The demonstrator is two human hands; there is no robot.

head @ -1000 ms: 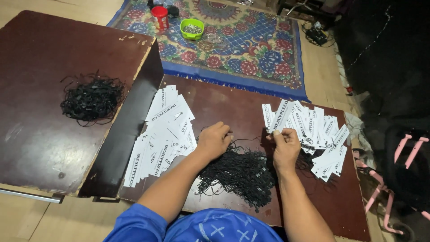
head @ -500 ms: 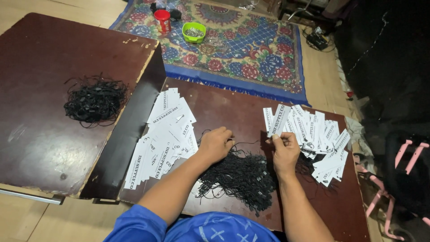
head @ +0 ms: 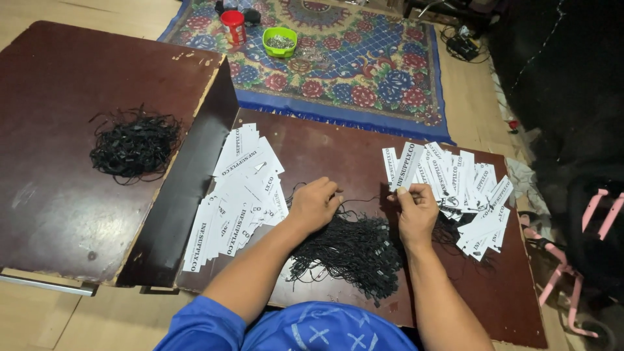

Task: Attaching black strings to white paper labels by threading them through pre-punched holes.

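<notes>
Little is being changed since the earlier frames: both hands are being kept at the same spot over the loose heap of black strings [head: 351, 250]. A white tag [head: 404, 170] is being pinched by the curled fingers of the right hand [head: 416, 208], while a thin string is being gripped by the closed left hand [head: 315, 205]. Judging by the piles, one stack of tags [head: 240, 195] is lying at the left, another spread of tags [head: 465, 192] is waiting at the right, and many strings are remaining.
</notes>
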